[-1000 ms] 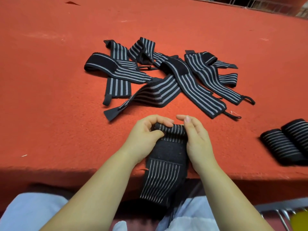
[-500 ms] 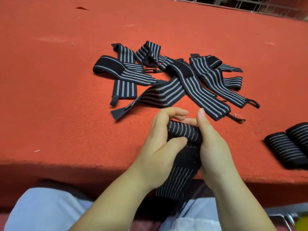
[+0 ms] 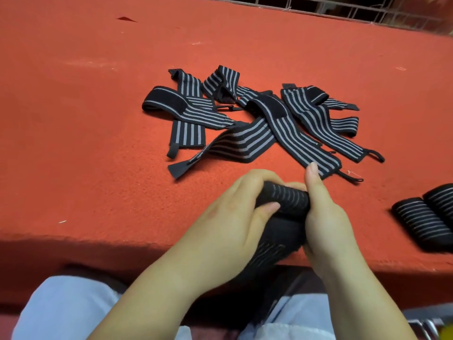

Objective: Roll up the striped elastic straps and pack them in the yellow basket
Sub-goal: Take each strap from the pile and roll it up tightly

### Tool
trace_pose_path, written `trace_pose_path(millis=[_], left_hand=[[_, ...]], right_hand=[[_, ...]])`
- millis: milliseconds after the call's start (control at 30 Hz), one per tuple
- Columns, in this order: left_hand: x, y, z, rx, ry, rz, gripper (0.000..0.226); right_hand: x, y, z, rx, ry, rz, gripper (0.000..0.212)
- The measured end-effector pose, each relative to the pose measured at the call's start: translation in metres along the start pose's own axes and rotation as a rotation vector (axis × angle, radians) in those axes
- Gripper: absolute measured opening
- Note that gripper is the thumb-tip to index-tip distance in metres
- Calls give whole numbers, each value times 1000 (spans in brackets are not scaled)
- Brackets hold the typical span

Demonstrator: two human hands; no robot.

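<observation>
- Progress looks to be at an early-to-middle stage: two rolled straps lie side by side at the right end of the worktop, near its front edge, finished as rolls but not yet packed.
- The strap being rolled sits at the front edge of the worktop; its upper part is wound into a tight roll, while the loose tail hangs down over the edge toward the person's lap.
- The left hand holds the roll, thumb pressed on its near face and fingers curled over the top.
- The right hand grips the roll's other end, thumb raised straight beside it.
- A pile of unrolled striped straps lies tangled near the middle of the worktop, just beyond the hands; several remain, though overlap hides the exact count.
- The yellow basket cannot be made out; only a yellow sliver shows at the lower right corner of the view, so every roll appears to need packing.
</observation>
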State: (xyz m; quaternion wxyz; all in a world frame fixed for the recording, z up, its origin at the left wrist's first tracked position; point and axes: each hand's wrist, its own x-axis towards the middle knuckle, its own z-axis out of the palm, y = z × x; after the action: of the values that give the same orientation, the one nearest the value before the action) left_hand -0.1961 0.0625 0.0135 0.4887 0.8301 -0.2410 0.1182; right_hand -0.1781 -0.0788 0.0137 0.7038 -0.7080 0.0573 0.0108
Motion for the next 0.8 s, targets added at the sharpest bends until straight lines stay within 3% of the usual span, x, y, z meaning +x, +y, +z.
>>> trace_pose_path(millis=[67,133,267,333,400,467,567,633,700,800], left_hand=[[1,-1,0,72,82,93,41],[-1,-5,-1,-10,44,111,49],[-8,-9,-4,-549,-105,-277,49],[-7,-9,-2,-604,-65,-405,43],[-5,-6,-2,-584,-34,-427,37],[-5,-3,-3,-485,-20,-295,26],[-6,-4,-6,-135,-16,-48,19],[-6,-6,-9,-16,-12,33,21],[-8,-5,-8,-96,-45,-22,25],[-12,-5,0,-357,-2,-259,43]], right_hand=[[0,3,1,88,-29,132,48],[0,7,0,-13,-39,-38,36],[-6,5,2,-239,9,-494,23],[-11,10,3,-248,-24,-590,26],[-13,11,5,-150,-49,-544,30],[-11,10,7,-26,-10,-420,26],[-6,12,4,22,-60,-45,50],[-7,9,3,-1,-60,124,55],[-7,10,3,-50,-49,26,50],[-12,5,8,-133,-23,-317,29]])
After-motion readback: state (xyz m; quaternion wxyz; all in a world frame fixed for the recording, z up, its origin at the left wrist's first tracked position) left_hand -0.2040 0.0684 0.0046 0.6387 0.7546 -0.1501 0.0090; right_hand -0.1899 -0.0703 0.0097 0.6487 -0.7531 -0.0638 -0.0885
